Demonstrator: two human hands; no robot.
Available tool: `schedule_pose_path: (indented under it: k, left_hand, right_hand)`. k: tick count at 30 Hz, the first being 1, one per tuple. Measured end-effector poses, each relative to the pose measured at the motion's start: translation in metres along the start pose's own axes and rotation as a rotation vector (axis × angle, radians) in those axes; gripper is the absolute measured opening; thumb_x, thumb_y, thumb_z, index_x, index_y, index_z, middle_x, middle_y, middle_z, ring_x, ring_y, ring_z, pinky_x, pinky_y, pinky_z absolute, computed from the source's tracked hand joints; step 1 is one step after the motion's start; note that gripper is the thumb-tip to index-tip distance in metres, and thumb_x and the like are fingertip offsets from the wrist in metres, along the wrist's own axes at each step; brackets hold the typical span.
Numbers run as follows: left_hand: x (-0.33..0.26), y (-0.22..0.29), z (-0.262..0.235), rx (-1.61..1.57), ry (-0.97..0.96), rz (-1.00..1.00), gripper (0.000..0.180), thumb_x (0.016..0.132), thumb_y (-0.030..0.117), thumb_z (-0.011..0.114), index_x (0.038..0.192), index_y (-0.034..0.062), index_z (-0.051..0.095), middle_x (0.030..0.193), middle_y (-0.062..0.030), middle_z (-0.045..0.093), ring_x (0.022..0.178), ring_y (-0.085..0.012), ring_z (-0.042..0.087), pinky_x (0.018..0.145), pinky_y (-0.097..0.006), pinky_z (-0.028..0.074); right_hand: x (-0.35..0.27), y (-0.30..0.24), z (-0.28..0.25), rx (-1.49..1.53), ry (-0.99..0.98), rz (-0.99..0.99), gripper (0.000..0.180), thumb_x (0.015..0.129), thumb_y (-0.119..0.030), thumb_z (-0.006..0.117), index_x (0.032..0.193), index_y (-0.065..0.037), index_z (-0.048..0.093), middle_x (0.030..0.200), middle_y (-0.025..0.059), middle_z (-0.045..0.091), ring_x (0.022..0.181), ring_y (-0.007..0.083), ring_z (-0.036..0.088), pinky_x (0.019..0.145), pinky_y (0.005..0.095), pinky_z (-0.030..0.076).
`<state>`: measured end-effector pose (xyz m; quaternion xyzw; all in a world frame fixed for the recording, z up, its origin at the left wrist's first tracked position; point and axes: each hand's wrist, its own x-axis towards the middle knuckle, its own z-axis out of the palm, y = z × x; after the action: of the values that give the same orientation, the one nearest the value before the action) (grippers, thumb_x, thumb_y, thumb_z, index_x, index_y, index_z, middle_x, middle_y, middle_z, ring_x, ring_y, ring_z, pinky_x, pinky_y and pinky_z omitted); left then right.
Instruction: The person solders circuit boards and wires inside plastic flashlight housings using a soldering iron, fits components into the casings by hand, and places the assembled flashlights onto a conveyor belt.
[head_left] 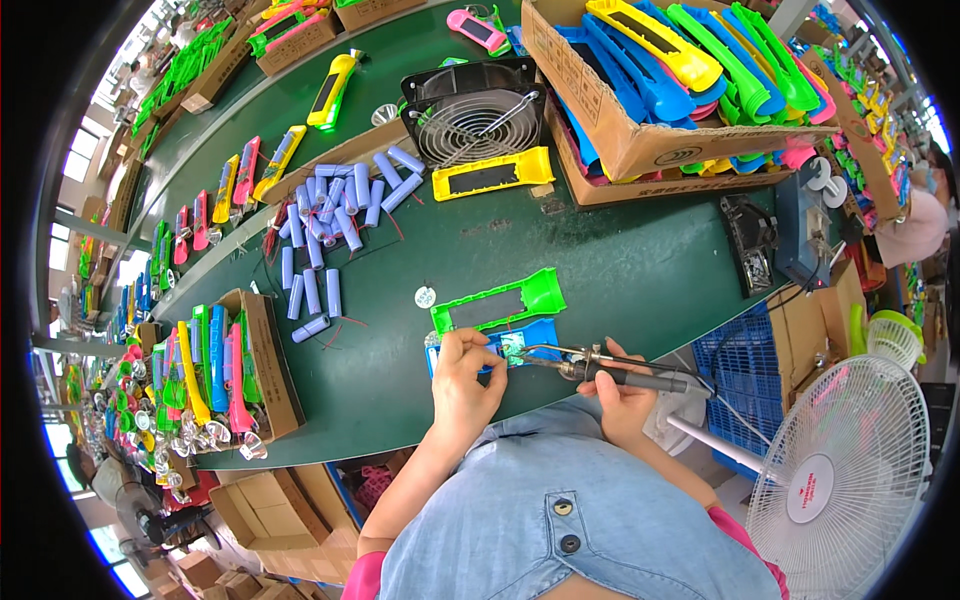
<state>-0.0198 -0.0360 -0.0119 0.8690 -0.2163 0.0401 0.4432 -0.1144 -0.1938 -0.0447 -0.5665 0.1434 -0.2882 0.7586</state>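
Blue case (542, 334), circuit board (513, 346) inside: on counter (380, 390), by near edge | left hand (466, 388): grip over case's left part, pinch cannot be told | right hand (624, 402): grip pinching soldering iron (640, 379) | case likely light, stiff; board fragile; hold side rims.

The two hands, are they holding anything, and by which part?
The right hand holds a soldering iron by its dark handle. The left hand is at the blue case; whether it pinches anything can't be told.

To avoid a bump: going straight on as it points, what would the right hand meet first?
The black-handled metal soldering iron in the right hand would likely meet the green circuit board first; tip depth is unclear.
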Motion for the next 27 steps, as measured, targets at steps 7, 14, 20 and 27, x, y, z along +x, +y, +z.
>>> schedule_pose_path:
  k: [7,14,20,27]
  left_hand:
    - [0.001,0.0,-0.002,0.04,-0.04,-0.035,0.011,0.061,-0.004,0.067,0.066,0.0016,0.059,0.091,-0.0103,0.051,0.078,-0.0221,0.056,0.066,-0.031,0.046]
    - [0.003,0.0,-0.001,0.045,-0.055,0.0,0.011,0.061,-0.005,0.066,0.066,0.0001,0.057,0.09,-0.0128,0.052,0.079,-0.0255,0.055,0.065,-0.033,0.046]
    - [0.004,0.001,-0.003,0.057,-0.072,-0.001,0.011,0.061,-0.005,0.065,0.066,-0.0003,0.056,0.09,-0.0132,0.052,0.08,-0.0269,0.055,0.066,-0.034,0.046]
    - [0.01,0.002,-0.006,0.073,-0.088,0.006,0.008,0.062,-0.003,0.064,0.067,0.0004,0.059,0.089,-0.0112,0.052,0.076,-0.0238,0.056,0.064,-0.031,0.046]
  right_hand:
    - [0.002,0.005,0.0,-0.064,-0.015,0.095,0.028,0.079,0.006,0.053,0.107,0.007,0.049,0.099,0.0167,0.056,0.063,0.0172,0.062,0.054,0.0238,0.053]
    - [0.0,0.011,0.0,-0.062,-0.01,0.082,0.026,0.08,0.003,0.055,0.105,0.007,0.05,0.109,0.0167,0.052,0.065,0.0186,0.063,0.054,0.0249,0.053]
    - [0.0,0.007,0.002,-0.04,-0.014,0.096,0.022,0.08,0.001,0.057,0.101,0.006,0.051,0.117,0.0234,0.048,0.065,0.0206,0.064,0.054,0.0257,0.054]
    - [0.011,0.0,-0.01,-0.102,-0.115,-0.075,0.023,0.079,-0.001,0.059,0.099,0.006,0.052,0.105,0.0244,0.055,0.067,0.02,0.065,0.063,0.029,0.055]
